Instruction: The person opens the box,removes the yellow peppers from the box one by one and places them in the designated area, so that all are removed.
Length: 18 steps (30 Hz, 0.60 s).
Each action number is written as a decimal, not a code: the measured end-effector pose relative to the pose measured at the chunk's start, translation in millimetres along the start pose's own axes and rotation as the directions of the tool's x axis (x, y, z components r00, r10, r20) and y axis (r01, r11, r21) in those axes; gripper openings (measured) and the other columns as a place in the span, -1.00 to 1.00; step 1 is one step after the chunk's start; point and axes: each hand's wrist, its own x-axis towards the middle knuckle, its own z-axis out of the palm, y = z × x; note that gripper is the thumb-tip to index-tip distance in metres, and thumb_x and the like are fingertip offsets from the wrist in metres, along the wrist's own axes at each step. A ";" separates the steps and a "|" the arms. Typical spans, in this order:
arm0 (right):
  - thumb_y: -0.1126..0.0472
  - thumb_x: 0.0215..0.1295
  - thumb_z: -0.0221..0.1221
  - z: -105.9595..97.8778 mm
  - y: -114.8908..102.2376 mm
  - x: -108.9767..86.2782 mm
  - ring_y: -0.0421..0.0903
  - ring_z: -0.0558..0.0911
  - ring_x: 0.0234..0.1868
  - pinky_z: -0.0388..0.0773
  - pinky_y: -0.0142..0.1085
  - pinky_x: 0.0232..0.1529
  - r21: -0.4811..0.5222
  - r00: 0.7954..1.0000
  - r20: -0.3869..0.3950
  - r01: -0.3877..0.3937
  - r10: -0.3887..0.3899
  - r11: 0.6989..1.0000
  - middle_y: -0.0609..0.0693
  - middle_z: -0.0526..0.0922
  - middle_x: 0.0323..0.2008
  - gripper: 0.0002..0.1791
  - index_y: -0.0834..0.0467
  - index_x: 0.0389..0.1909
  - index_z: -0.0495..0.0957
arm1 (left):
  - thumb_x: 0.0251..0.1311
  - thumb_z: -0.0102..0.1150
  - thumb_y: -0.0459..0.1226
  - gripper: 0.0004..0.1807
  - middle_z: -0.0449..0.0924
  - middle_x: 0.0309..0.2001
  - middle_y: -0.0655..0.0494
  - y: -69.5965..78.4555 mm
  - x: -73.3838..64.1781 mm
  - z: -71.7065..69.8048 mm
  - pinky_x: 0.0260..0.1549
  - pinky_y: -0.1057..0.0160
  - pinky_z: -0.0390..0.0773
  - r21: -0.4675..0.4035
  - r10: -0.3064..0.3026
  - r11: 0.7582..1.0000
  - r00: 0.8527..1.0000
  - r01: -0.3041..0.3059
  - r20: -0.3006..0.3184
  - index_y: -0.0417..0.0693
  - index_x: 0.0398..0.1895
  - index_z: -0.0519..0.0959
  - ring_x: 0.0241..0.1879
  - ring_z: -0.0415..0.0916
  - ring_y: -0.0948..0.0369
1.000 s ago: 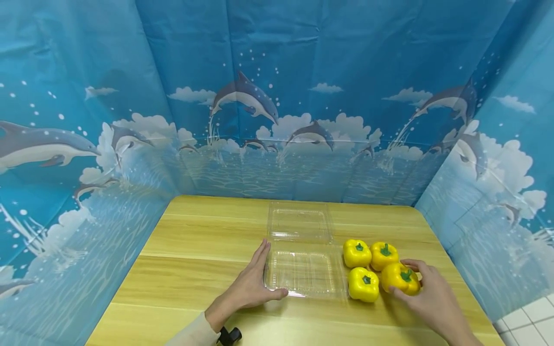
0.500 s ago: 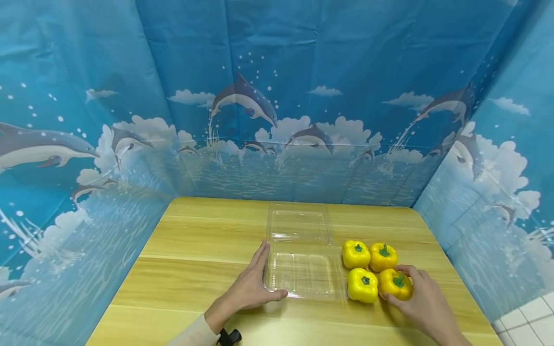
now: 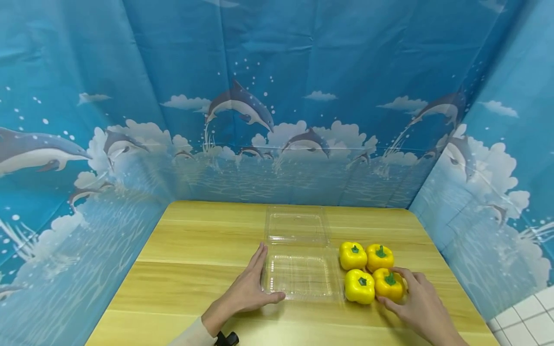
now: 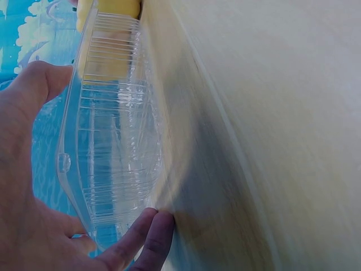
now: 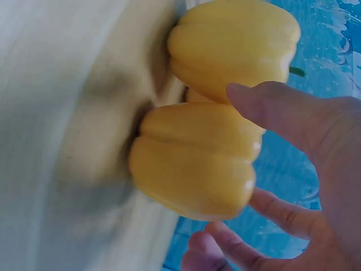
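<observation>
Four-lobed yellow bell peppers with green stems stand in a tight cluster on the table. My right hand (image 3: 421,305) has thumb and fingers around the near-right bell pepper (image 3: 386,287), which sits on the tabletop. In the right wrist view, this bell pepper (image 5: 192,164) lies between thumb and fingers, beside another bell pepper (image 5: 237,48). Left of the cluster, a clear plastic clamshell container (image 3: 298,276) lies unfolded, its lid (image 3: 296,226) flat behind it. My left hand (image 3: 244,290) rests at the container's left side, thumb along the near edge and fingers straight.
Two bell peppers form the back row, one on the left (image 3: 352,255) and one on the right (image 3: 380,257). The near-left bell pepper (image 3: 359,287) stands close to the container's right edge. A dolphin-print curtain (image 3: 277,120) rises behind the wooden table (image 3: 199,250).
My right hand has brought its bell pepper left and down onto the table, beside the near-left one. My left hand stays at the container. The head view has shifted slightly.
</observation>
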 end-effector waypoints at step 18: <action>-0.31 0.18 0.69 12.2 -68.3 5.4 0.56 0.63 0.37 0.65 0.57 0.14 -0.133 0.835 -0.390 0.365 -0.387 0.921 0.34 0.53 0.59 0.06 -0.11 0.68 0.55 | 0.38 0.46 0.40 0.38 -0.24 0.99 0.00 2.6 -7.2 -18.3 0.37 -0.68 0.63 0.111 -0.014 0.994 0.997 0.022 -0.079 0.26 1.01 -0.17 0.63 0.47 -0.48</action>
